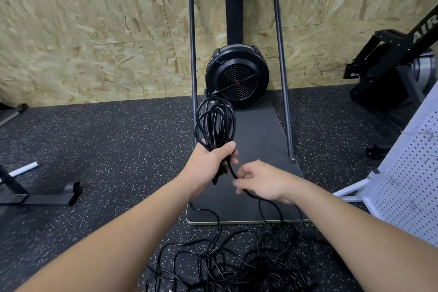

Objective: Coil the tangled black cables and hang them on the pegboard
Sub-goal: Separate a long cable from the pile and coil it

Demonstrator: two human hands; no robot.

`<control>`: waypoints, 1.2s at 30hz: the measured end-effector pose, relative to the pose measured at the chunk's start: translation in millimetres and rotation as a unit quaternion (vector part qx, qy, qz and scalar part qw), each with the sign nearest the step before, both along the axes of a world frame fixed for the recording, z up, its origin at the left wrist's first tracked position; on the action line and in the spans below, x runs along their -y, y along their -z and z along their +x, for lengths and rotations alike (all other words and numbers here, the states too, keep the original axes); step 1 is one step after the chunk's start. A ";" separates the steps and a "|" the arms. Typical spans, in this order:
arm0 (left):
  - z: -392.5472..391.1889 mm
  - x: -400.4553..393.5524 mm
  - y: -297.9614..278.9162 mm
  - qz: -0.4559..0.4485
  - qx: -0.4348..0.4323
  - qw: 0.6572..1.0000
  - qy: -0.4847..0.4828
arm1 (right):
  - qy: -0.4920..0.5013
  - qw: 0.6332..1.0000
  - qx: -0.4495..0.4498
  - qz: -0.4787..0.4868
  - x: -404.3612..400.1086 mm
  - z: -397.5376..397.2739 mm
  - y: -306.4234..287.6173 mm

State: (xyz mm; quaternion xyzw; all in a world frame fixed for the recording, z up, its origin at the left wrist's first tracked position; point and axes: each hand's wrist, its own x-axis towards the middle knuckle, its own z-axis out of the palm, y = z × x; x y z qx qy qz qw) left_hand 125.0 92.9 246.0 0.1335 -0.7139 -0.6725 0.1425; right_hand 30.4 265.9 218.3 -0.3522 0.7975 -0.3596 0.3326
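Head view: a person's two bare forearms reach forward over a dark speckled floor (pixel 106 149), with a chipboard wall (pixel 94 31) behind.
Far left: a black metal frame foot (pixel 47 197) lies on the floor, with a short white bar (pixel 23 169) just beyond it.
Left hand (pixel 208 166): fingers and thumb curled round a coil of black cable (pixel 214 123), gripping it at its lower end; the loops stand up above the fist.
Coil: several long narrow loops bunched together, seen in front of the fan machine's lower part.
Fan machine (pixel 237 78): a round black grille on an upright post, inside a bent tube frame, standing on a dark platform board (pixel 260 130) against the wall.
Right hand (pixel 258 182): just beside the left hand and lower, fingers curled, pinching a single cable strand that runs from the coil down past the wrist.
Tangled cables (pixel 237 263): a loose black heap on the floor, close in front of the platform board's near edge, below both forearms.
Right side: a white pegboard (pixel 410 185) on a white stand leans in from the edge, well apart from the coil.
Far right, back: another black machine (pixel 391 66) against the wall.
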 end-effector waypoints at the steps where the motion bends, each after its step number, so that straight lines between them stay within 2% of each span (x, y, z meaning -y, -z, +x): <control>1: 0.0 4.2 0.4 -0.051 -0.002 0.998 -0.021 | 0.000 1.000 0.014 0.007 0.2 2.6 -3.3; 2: -0.6 7.5 0.7 -0.072 -0.004 0.997 -0.040 | -0.013 0.999 0.035 0.010 1.1 5.5 -5.0; 3: -1.4 10.2 1.4 -0.053 -0.005 0.997 -0.054 | -0.033 0.998 0.055 0.009 1.3 9.9 -8.0; 6: -3.9 10.6 5.1 0.102 -0.008 0.994 -0.034 | -0.047 0.995 0.083 0.006 5.1 21.8 -13.6; 8: -4.4 10.3 4.3 0.152 -0.001 0.988 -0.019 | -0.050 0.997 0.046 0.026 3.1 24.6 -17.3; 11: -6.0 14.7 -1.9 0.209 -0.003 0.978 -0.027 | -0.099 0.988 -0.052 0.108 -7.8 18.3 -18.6; 14: -10.6 24.4 2.3 0.249 -0.007 0.967 -0.047 | -0.090 0.985 -0.067 0.130 -15.3 9.5 -18.1; 16: -12.9 29.5 7.2 0.231 -0.002 0.971 -0.062 | -0.070 0.990 -0.050 0.110 -16.5 7.1 -20.5; 19: -13.5 38.9 9.6 0.162 0.004 0.981 -0.107 | -0.029 0.998 -0.006 0.061 -20.4 1.7 -35.2; 22: -12.0 55.7 9.8 0.094 0.018 0.984 -0.148 | -0.022 1.000 0.002 0.020 -28.4 -10.7 -53.9; 26: -7.0 56.2 5.4 -0.040 0.051 0.989 -0.130 | 0.008 0.990 0.085 -0.114 -26.2 -14.8 -60.0; 28: -5.9 44.7 4.5 -0.096 0.061 0.989 -0.093 | 0.042 0.965 0.136 -0.219 -20.7 -12.9 -62.9; 29: -5.2 38.1 4.8 -0.077 0.059 0.994 -0.060 | 0.067 0.943 0.172 -0.277 -19.2 -13.3 -66.3; 31: -1.0 19.7 0.9 0.024 0.076 0.997 0.005 | 0.106 0.903 0.219 -0.353 -18.5 -17.4 -73.1; 33: 2.0 2.8 0.3 0.070 0.092 0.992 0.045 | 0.130 0.899 0.203 -0.365 -17.6 -19.9 -74.1; 36: 1.7 -10.8 7.4 -0.025 0.071 0.991 0.108 | 0.149 0.907 0.173 -0.354 -14.8 -17.9 -69.2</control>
